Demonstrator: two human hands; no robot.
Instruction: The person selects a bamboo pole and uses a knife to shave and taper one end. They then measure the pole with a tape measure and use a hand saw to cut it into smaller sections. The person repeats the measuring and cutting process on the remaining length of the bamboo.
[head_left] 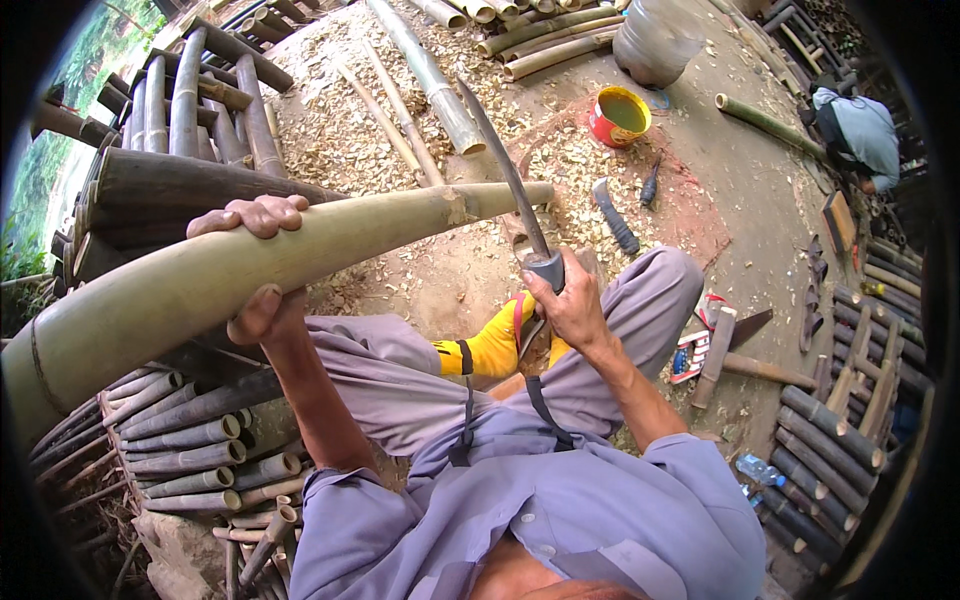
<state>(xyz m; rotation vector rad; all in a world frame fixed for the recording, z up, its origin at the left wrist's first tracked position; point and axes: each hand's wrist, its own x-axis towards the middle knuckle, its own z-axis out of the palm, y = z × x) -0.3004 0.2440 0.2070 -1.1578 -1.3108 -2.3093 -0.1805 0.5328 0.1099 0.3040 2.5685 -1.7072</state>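
A thick, pale bamboo pole [300, 255] slants across in front of me, from the lower left to its thin end near the middle. My left hand [258, 260] is wrapped round it, fingers over the top and thumb underneath. In my right hand [572, 305] is the dark handle of a long-bladed machete [505, 165]. Its blade points up and away, crossing the pole near the thin end; whether the edge touches the bamboo I cannot tell. A second, hooked knife [613, 215] with a wrapped black handle lies on the ground beyond my right knee.
Wood shavings [330, 110] cover the ground ahead. A red and yellow bucket [620, 117] of greenish liquid stands beyond the knives. A wooden mallet [715, 358] and a saw [750, 328] lie at right. Cut bamboo [190, 465] is stacked at left. Another person [858, 135] bends at far right.
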